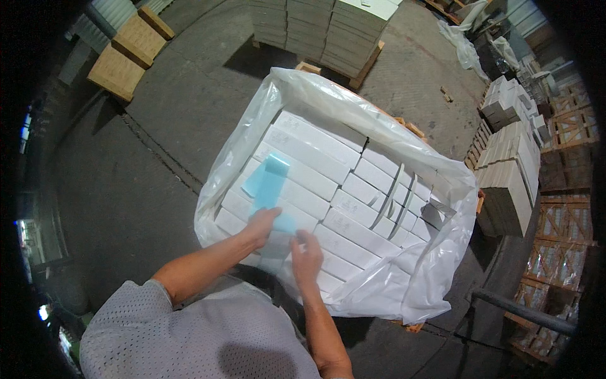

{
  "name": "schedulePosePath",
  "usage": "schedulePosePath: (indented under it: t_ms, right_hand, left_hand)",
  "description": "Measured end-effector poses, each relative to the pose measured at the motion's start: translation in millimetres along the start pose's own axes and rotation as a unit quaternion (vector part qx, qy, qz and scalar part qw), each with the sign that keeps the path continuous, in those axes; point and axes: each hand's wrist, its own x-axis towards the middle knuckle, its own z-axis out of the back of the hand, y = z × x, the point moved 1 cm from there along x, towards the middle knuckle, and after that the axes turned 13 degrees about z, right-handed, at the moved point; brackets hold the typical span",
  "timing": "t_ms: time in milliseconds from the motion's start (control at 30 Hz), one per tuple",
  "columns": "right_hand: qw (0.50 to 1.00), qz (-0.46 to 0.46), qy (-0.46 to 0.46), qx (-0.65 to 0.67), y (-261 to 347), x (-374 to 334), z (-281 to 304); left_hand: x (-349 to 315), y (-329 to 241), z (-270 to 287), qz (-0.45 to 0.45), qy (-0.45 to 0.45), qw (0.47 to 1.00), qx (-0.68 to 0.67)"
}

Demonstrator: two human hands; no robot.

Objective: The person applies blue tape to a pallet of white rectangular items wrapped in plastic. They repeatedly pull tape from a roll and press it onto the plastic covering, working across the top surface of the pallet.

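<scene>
Over the near-left part of the white boxes (302,170), a pale blue strip (269,189) lies folded at its far end. Your left hand (264,226) angles inward across it, fingers on the strip; your right hand (307,252) points away from you, fingers bent, beside its near end. Blur hides whether either hand grips it.
</scene>
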Motion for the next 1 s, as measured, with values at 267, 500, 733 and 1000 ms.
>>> schedulePosePath:
  t_ms: [267,500,733,1000]
  right_hand:
    - [0.994,0.08,-0.043,-0.059,3,9,-5]
    - [0.977,-0.148,-0.138,0.066,-46,53,26]
    - [0.965,-0.203,-0.083,-0.14,-170,140,65]
    - [0.949,-0.217,-0.014,-0.229,-197,160,52]
  left_hand:
    - [7,-2,2,-0.031,-0.015,0.998,-0.048]
    - [16,-8,24,-0.005,-0.038,0.991,-0.125]
    - [28,12,47,0.0,-0.002,0.993,-0.117]
    - [27,29,53,0.033,-0.008,0.996,-0.08]
